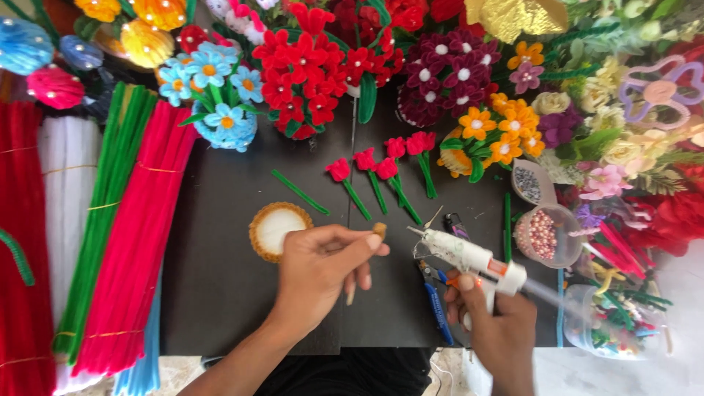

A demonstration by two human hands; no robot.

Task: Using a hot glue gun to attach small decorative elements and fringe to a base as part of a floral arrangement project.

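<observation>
My left hand (323, 268) pinches a thin stick (379, 230) with a small tan tip, held over the black mat (220, 286). Just to its right, my right hand (499, 323) grips a white hot glue gun (469, 257), whose nozzle points left toward the stick's tip with a short gap between them. Beyond the hands lie several small red pipe-cleaner flowers with green stems (381, 176) in a row. A round white disc with a tan rim (277, 229) rests left of my left hand.
Bundles of red, white, green and pink pipe cleaners (110, 220) lie along the left. Finished pipe-cleaner bouquets (308, 66) crowd the back and right. A clear cup of beads (546, 235), a loose green stem (299, 192) and blue-handled pliers (438, 301) sit near the glue gun.
</observation>
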